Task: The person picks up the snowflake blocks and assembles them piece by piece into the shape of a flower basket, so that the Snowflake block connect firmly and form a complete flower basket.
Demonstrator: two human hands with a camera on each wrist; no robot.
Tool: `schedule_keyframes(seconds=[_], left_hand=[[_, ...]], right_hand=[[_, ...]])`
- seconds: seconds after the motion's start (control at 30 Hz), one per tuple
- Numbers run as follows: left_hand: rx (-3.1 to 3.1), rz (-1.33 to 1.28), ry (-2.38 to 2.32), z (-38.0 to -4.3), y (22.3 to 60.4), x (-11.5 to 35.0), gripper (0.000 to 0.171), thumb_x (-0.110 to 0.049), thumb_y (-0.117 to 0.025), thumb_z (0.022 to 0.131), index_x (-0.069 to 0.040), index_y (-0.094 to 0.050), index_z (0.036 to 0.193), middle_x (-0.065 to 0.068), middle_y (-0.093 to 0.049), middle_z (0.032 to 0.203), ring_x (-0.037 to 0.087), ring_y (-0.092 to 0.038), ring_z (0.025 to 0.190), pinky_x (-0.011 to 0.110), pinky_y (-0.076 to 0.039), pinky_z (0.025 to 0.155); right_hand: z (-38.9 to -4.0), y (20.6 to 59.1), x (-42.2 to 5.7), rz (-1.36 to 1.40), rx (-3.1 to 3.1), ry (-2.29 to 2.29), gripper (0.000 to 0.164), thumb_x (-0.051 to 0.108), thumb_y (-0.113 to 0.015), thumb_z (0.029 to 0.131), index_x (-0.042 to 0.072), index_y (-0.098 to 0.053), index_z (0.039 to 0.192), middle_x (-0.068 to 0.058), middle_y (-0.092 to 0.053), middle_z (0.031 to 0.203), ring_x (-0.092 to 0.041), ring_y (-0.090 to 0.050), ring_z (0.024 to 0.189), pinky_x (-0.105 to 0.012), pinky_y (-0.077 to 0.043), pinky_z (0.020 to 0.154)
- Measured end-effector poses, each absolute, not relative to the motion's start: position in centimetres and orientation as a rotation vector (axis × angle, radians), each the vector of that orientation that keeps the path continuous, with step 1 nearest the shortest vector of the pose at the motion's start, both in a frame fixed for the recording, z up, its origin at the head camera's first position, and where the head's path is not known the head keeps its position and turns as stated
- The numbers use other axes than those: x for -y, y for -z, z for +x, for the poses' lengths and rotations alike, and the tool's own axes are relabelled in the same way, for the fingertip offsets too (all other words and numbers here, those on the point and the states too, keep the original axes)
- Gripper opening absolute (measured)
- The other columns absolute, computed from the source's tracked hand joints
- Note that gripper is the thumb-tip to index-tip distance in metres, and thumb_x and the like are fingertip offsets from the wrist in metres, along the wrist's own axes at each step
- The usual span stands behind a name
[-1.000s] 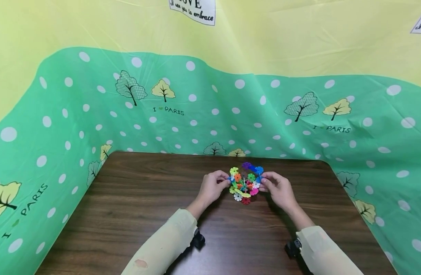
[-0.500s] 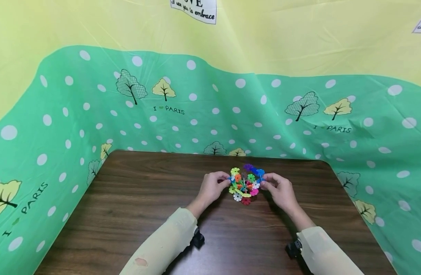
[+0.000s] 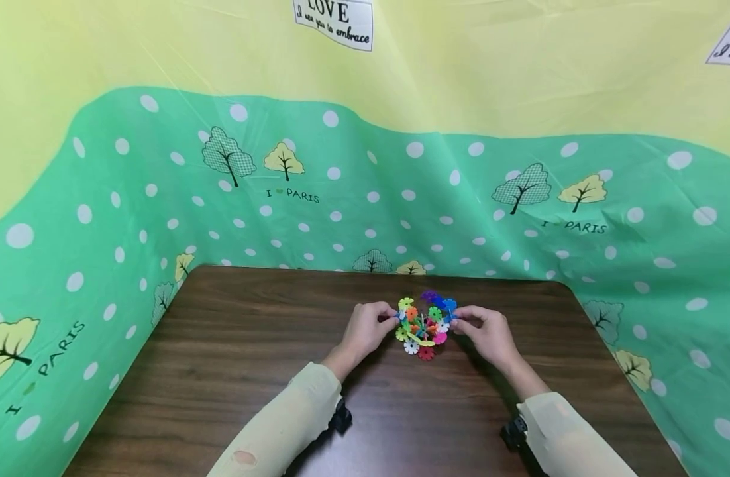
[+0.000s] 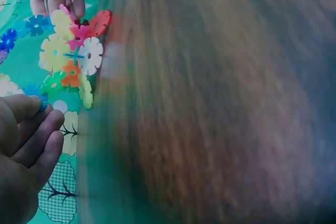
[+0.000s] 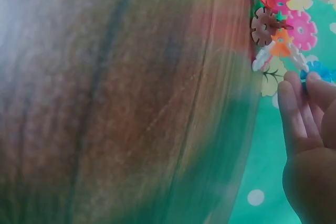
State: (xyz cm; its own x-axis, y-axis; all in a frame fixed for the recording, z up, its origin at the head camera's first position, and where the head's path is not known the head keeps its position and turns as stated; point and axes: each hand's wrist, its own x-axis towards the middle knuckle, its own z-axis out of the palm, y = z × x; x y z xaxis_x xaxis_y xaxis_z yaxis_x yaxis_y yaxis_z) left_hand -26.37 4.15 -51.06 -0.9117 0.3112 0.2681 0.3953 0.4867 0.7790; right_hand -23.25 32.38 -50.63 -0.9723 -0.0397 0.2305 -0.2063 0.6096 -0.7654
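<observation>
Colourful notched snowflake discs, the interlocking plastic kind, form a rounded cluster over the far part of the table. From its left side, the left hand pinches a blue disc between thumb and forefinger; the other fingers of that hand curl loosely in the left wrist view. Opposite it, the right hand pinches a blue disc on the right side. A purple and blue chain of discs sticks out at the back. Whether the cluster touches the table cannot be told.
The dark wood-grain table spreads around both forearms. A green and yellow printed cloth hangs behind and beside it. Small black devices sit at both wrists.
Both hands keep their pinch on the cluster. The purple and blue chain and the right fingertips have shifted very slightly. The head view has tilted a little.
</observation>
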Motion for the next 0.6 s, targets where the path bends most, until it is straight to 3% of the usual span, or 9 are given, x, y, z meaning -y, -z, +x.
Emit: schedule_keyframes(seconds=[0.37, 0.6], left_hand=[[2.668, -0.678, 1.388, -27.3, 51.7, -4.1, 0.007, -0.02, -0.077, 0.094, -0.016, -0.078, 0.099, -0.008, -0.077, 0.093, 0.002, -0.068, 0.085, 0.022, -0.056, 0.079], [2.693, -0.703, 1.227, -27.8, 51.7, -3.8, 0.01, -0.021, -0.075, 0.096, -0.015, -0.081, 0.1, -0.008, -0.079, 0.097, 0.004, -0.072, 0.093, 0.021, -0.057, 0.081]], right_hand=[[-24.0, 50.7, -33.0, 0.221, 2.67, -1.191, 0.008, 0.01, -0.077, 0.092, 0.009, -0.075, 0.099, -0.009, -0.076, 0.094, -0.012, -0.064, 0.076, -0.024, -0.056, 0.062], [-24.9, 50.5, -32.9, 0.239, 2.754, -1.086, 0.006, 0.009, -0.075, 0.093, 0.008, -0.078, 0.099, -0.009, -0.078, 0.098, -0.019, -0.069, 0.087, -0.022, -0.057, 0.069]])
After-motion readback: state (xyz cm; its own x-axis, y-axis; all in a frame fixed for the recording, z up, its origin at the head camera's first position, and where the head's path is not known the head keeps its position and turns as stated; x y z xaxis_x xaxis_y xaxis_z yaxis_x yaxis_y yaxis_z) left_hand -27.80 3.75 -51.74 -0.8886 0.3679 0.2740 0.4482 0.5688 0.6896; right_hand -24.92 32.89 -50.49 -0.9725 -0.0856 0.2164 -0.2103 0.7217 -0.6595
